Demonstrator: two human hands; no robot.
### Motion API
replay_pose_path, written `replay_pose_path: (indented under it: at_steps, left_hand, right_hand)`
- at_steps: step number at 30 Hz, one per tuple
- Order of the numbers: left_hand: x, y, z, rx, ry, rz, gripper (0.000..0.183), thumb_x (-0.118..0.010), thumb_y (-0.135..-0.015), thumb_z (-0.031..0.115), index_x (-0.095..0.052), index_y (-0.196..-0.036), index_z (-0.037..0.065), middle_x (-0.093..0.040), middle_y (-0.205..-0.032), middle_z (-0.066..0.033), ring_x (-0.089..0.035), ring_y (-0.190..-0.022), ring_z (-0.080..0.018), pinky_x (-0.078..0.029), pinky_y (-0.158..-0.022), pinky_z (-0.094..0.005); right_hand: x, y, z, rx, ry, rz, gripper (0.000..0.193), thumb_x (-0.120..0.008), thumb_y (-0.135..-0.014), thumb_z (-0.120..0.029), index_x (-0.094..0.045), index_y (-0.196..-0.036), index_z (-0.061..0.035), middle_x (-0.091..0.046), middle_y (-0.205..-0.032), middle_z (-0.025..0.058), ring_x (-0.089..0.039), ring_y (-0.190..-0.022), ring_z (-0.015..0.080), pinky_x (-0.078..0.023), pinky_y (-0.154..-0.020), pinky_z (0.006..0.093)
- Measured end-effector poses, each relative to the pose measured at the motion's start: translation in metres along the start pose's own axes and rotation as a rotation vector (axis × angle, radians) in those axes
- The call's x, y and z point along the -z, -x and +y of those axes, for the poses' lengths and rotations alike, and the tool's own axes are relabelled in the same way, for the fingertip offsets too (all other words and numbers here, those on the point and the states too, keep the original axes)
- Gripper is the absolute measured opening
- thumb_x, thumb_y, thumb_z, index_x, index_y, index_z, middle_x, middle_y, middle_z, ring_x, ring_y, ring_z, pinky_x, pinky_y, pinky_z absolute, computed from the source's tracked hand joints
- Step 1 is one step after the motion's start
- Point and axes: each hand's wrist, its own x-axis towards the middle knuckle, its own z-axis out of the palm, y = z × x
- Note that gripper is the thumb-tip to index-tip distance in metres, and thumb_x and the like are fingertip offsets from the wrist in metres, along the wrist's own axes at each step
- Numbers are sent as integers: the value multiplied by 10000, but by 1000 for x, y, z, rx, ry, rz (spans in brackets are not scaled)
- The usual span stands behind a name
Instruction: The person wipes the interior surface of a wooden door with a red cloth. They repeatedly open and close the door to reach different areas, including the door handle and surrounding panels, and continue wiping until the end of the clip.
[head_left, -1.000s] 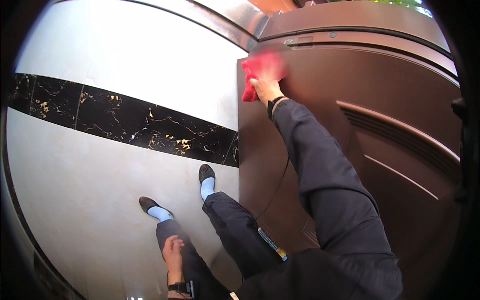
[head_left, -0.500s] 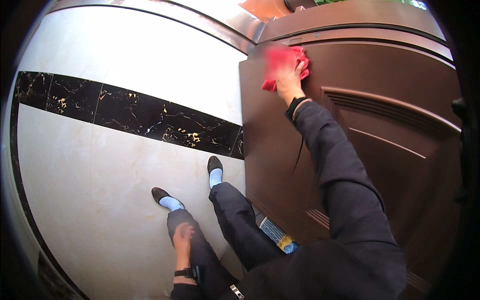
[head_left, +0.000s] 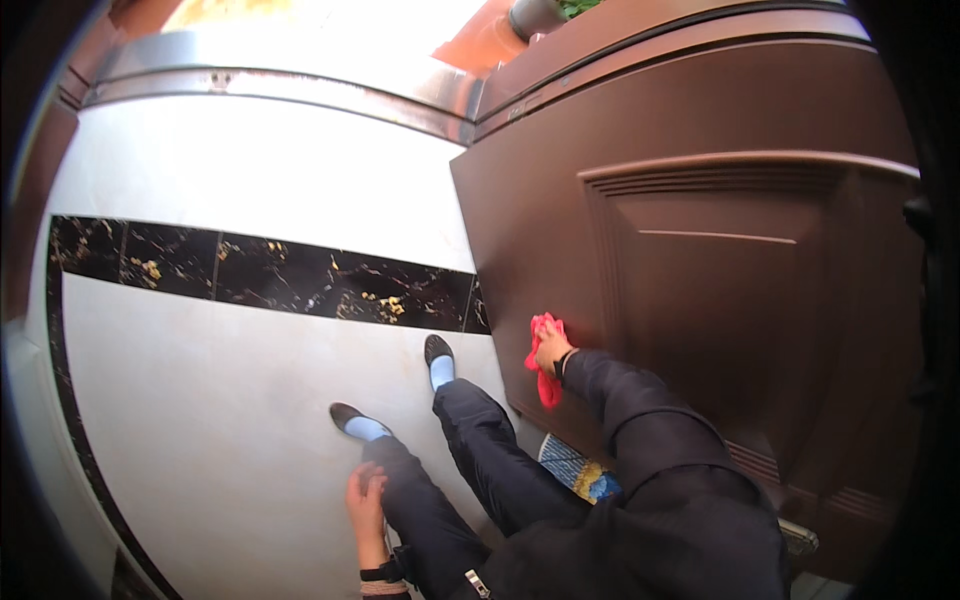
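My right hand [head_left: 550,349] presses a pinkish-red cloth [head_left: 549,391] against the brown door [head_left: 525,230], on the flat strip between its free edge and the raised panel. The fingers are closed over the bunched cloth, and one end of it hangs below the hand. Beside my left leg hangs my left hand [head_left: 366,497], holding nothing. Its fingers are loosely bent and apart.
A dark marbled band [head_left: 280,275] crosses the pale tiled floor [head_left: 220,400]. A blue-and-yellow patterned mat [head_left: 575,468] lies between my leg and the door. A metal door handle [head_left: 797,537] sticks out at lower right. The metal threshold [head_left: 300,92] runs along the far side.
My right hand has slid down the door toward me with the cloth, away from the upper corner. My left hand stays beside my leg. The view has shifted.
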Motion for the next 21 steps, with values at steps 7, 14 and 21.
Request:
replay_pose_path:
  at_steps: [7, 14, 21]
  left_hand:
    - [20, 39, 97, -277, -96, -47, 300, -580, -906, 71, -560, -1196, -4, -649, -1073, -115, -614, -914, -169, -488, -823, -286]
    - [61, 78, 152, -406, -270, -53, 282, -593, -888, 58, -592, -1162, -10, -668, -1034, -125, -642, -927, -187, -520, -825, -302]
    - [90, 81, 188, -596, -391, -39, 261, -619, -893, 129, -624, -1126, 11, -688, -1015, -116, -664, -899, -173, -530, -782, -300]
  right_hand:
    - [229, 44, 140, -457, 88, 761, 314, -541, -860, -269, -735, -1031, -91, -590, -1288, 204, -290, -1400, 416, -86, -1170, 550]
    - [309, 207, 205, -725, -124, 1005, 188, -526, -862, -212, -679, -944, -141, -641, -1108, 143, -416, -1279, 351, -255, -1043, 540]
    - [294, 360, 185, -660, -427, 1184, 164, -575, -842, -233, -601, -981, -148, -681, -951, 166, -627, -878, 334, -415, -846, 537]
